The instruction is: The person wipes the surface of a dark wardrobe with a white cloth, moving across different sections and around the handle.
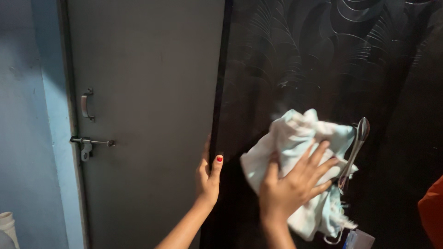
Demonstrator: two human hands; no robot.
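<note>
Setting: Dim room, where we face a black door (pixel 323 60) with an embossed swirl pattern filling the right of the frame, a plain grey door (pixel 147 92) at centre left, and a blue wall (pixel 27 115) along the left edge.
Right hand (pixel 293 184): our fingers are spread flat, pressing a pale blue-white cloth (pixel 300 138) against the black door at lower centre right; the grip is open, palm on the fabric.
Cloth: bunched, hanging below our palm, touching a chrome handle (pixel 355 150) just to its right.
Left hand (pixel 208 173): its grip wraps the black door's left edge, thumb with red nail showing.
Grey door: small metal pull (pixel 86 104) above a sliding bolt (pixel 90 143) at middle left.
Lower right corner: orange fabric (pixel 431 212).
</note>
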